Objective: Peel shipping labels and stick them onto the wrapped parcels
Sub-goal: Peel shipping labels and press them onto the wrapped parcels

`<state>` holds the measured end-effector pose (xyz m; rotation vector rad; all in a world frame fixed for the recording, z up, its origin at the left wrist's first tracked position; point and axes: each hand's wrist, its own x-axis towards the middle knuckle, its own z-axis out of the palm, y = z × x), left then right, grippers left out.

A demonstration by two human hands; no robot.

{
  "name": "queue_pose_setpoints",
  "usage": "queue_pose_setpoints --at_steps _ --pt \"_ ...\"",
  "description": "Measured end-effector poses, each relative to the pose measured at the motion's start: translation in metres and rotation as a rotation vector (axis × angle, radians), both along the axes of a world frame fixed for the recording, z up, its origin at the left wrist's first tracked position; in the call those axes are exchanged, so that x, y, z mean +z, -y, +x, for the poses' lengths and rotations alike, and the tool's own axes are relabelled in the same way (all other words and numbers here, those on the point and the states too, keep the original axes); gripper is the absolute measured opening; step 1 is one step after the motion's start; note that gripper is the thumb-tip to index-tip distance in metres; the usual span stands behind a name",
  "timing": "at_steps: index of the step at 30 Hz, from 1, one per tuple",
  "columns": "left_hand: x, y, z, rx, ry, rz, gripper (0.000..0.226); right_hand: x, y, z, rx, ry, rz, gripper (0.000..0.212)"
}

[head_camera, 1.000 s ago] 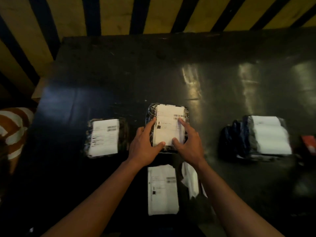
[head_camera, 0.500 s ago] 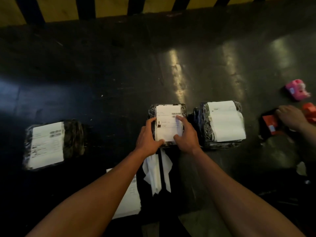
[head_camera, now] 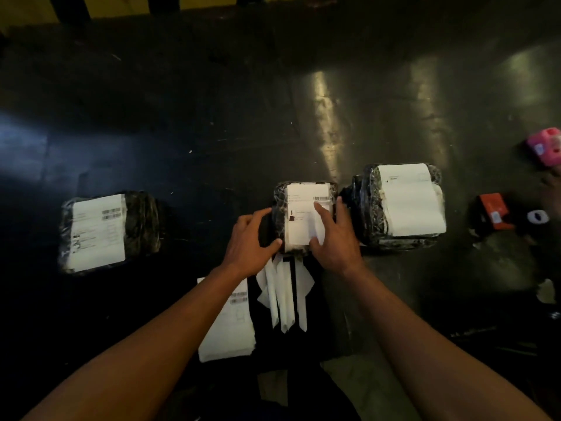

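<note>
We look down at a dark, scuffed table (head_camera: 212,132) from a head-worn camera. Our right hand (head_camera: 335,238) lies flat on the white label (head_camera: 305,218) of the middle parcel (head_camera: 280,205), fingers straight and pressing. Our left hand (head_camera: 246,243) sits at the parcel's left edge, fingers spread and relaxed, thumb touching its near corner, gripping nothing.

We judge this the smoothing step: the label is on, and its edges are being pressed down. Next we likely need a fresh label from the stack of labels (head_camera: 233,326) near our left forearm, peeled from its backing. Spent backing strips (head_camera: 283,296) lie just below the parcel.

A labelled parcel (head_camera: 106,230) rests well apart to the left; a larger labelled parcel (head_camera: 403,205) sits just beside the middle one on the right. Far right are a red box (head_camera: 493,209) and a pink object (head_camera: 545,145). Open tabletop stretches ahead; the far edge meets a yellow-and-black striped floor (head_camera: 121,4).
</note>
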<state>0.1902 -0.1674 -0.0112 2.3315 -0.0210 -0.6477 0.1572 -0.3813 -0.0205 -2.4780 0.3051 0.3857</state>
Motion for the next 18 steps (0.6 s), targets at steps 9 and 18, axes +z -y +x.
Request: queue_pose_setpoints --at_steps 9,18 --pt "-0.006 -0.126 -0.105 0.219 0.086 0.053 0.067 0.005 -0.091 -0.075 0.146 0.235 0.164 0.060" --pt "-0.036 -0.144 -0.195 0.203 -0.038 0.091 0.065 -0.037 -0.157 -0.147 0.249 -0.093 0.203 0.048"
